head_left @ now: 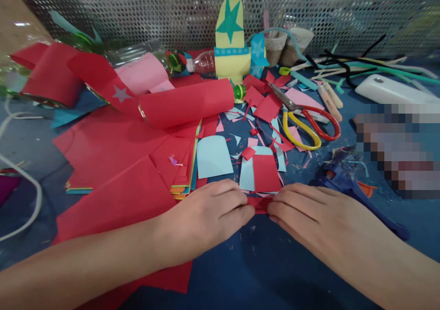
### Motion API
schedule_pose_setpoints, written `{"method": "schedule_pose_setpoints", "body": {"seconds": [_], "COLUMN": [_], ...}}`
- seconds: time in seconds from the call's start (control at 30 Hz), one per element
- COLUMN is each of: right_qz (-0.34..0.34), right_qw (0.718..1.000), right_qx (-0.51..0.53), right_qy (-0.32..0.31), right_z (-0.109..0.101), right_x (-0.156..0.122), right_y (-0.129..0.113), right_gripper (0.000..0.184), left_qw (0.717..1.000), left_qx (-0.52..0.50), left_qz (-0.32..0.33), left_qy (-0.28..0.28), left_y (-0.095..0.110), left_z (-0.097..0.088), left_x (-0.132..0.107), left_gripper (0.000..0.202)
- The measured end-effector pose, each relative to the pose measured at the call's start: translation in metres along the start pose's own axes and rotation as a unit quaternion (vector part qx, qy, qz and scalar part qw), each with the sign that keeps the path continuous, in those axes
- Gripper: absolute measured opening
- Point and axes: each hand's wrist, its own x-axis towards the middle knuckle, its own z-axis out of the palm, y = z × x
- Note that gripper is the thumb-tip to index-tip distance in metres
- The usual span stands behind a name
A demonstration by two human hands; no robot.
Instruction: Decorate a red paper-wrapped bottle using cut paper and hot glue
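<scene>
While the red scrap [260, 204] lies near the desk's [261, 269] front edge, the left hand [209, 214] and right hand [309, 216] each pinch one end, scissors [305, 120] well behind, glue gun [343, 182] beside the right.

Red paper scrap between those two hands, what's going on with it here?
A person holds a small red paper piece at the fingertips of both hands, left hand and right hand, low against the blue table. Scissors with red and yellow handles and a blue glue gun lie to the right. A stack of coloured sheets lies to the left. A red-wrapped bottle and a yellow paper rocket sit behind.
</scene>
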Motion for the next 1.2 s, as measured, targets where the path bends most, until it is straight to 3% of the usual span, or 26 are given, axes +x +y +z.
{"method": "schedule_pose_setpoints", "body": {"seconds": [0.3, 0.57, 0.77, 1.2], "right_qz": [0.035, 0.028, 0.008, 0.024], "right_qw": [0.999, 1.0, 1.0, 1.0], "right_qx": [0.024, -0.009, -0.017, 0.007], "right_qy": [-0.018, -0.005, -0.008, -0.015], "right_z": [0.0039, 0.0018, -0.003, 0.0], "right_x": [-0.0031, -0.001, -0.0015, -0.0023], "right_y": [-0.0001, -0.0014, -0.0017, 0.0013], "right_gripper": [0.027, 0.029, 0.03, 0.027], "left_qw": [1.0, 0.998, 0.999, 0.999], "left_qx": [0.007, 0.04, 0.025, 0.026], "left_qz": [0.004, 0.033, 0.019, 0.011], "left_qy": [0.007, 0.022, 0.041, 0.017], "left_y": [0.0011, 0.0025, 0.0025, 0.0015], "left_z": [0.0019, 0.0001, -0.0012, 0.001], "left_x": [-0.0006, -0.0006, 0.0002, 0.0], "left_gripper": [0.017, 0.025, 0.026, 0.024]}}
